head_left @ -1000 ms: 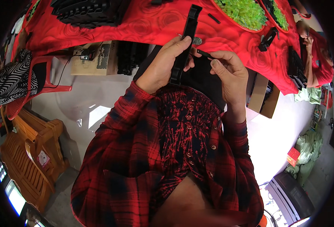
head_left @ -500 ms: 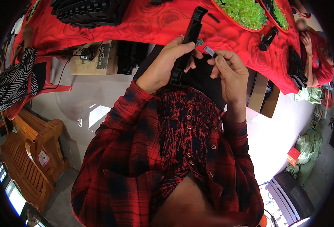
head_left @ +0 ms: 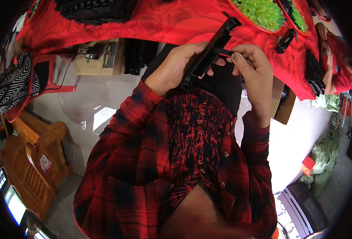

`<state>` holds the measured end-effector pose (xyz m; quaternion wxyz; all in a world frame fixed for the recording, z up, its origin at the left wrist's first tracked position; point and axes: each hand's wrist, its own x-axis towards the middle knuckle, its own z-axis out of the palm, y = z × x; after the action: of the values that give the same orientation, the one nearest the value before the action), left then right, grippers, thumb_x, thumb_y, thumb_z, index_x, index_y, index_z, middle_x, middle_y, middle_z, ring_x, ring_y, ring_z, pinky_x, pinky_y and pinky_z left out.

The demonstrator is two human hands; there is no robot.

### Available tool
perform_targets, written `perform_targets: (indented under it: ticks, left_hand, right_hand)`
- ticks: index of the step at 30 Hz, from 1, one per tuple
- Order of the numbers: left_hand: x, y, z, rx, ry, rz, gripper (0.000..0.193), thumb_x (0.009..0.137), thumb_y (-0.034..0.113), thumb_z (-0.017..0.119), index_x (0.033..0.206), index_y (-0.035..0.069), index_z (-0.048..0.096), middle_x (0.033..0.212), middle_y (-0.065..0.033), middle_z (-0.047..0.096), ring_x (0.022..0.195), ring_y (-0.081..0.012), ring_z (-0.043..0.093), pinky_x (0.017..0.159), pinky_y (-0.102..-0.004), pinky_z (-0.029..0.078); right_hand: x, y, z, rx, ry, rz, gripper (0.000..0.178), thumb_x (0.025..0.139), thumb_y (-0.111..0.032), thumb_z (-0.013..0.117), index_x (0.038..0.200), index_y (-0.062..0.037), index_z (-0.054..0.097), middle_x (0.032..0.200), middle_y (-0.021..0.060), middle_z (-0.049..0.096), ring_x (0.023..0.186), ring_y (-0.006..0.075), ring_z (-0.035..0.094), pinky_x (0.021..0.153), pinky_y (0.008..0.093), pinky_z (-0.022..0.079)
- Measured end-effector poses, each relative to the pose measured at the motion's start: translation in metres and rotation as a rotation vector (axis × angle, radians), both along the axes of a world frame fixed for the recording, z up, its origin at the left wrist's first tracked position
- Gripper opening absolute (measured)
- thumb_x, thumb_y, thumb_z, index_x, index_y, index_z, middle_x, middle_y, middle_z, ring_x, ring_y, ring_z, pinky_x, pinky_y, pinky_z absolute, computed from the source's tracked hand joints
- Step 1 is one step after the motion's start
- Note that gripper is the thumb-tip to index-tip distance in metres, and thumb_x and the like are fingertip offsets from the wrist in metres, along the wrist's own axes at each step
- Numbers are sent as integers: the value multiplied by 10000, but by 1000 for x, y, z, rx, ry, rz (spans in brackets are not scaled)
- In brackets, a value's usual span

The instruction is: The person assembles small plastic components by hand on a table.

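My left hand (head_left: 172,67) is closed around a long, narrow black plastic part (head_left: 208,52), held tilted with its far end up and to the right. Between thumb and fingers, my right hand (head_left: 256,65) pinches a small dark strip (head_left: 225,52). The strip's left end meets the side of the long part; whether it sits inside it I cannot tell. Some of my left fingertips show beneath the part, close to the strip. Both hands are over my lap, at the near edge of the red-covered table (head_left: 168,24).
Black plastic parts (head_left: 94,12) are piled at the table's far left. A tray of green translucent pieces (head_left: 259,15) lies far right, near a small black part (head_left: 284,41). A person in red (head_left: 339,67) sits at the right. Cardboard boxes (head_left: 98,59) stand below the table.
The long black part has tipped over to the right. My right hand has shifted slightly right, and the strip, apart from the part before, now meets its side.
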<state>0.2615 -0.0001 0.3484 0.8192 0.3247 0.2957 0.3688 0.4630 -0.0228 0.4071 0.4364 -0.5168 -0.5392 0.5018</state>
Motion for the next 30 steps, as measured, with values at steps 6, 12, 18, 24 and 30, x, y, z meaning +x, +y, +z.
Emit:
perform_targets:
  ticks: [6,12,18,24,30]
  left_hand:
    - [1,-1,3,-84,-68,-68,471,1052,290,328,1295,-31,571,1133,-206,706,811,-188,676,673,-270,506]
    - [3,-3,-4,-141,-86,-47,402,1026,252,371,1222,-24,589,1062,-173,697,800,-214,684,672,-293,507]
    - [5,-2,-7,-173,-144,-63,371,1005,218,387,1219,-14,582,1036,-157,691,781,-222,672,669,-303,502]
    - [6,-3,-5,-190,-144,-73,374,1008,218,379,1224,-12,579,1063,-184,693,782,-228,674,668,-306,504]
    - [5,-2,-8,-201,-158,-84,376,1014,219,368,1223,-16,575,1082,-198,691,787,-232,676,666,-308,505]
  right_hand:
    - [-6,7,22,98,-270,114,90,961,-38,623,1039,7,633,915,39,643,759,81,584,671,224,486]
    - [-22,10,16,-49,-112,69,67,944,3,606,991,41,634,937,49,618,797,89,614,719,261,592]
    - [-27,10,14,0,-169,49,83,946,5,593,999,54,633,949,76,630,835,119,649,727,283,615]
    - [-28,8,11,25,-227,43,88,949,-1,586,1000,52,634,946,87,632,843,137,660,728,288,618]
    - [-29,6,8,57,-230,19,97,959,-25,593,1015,33,647,926,64,635,831,120,656,707,273,594]
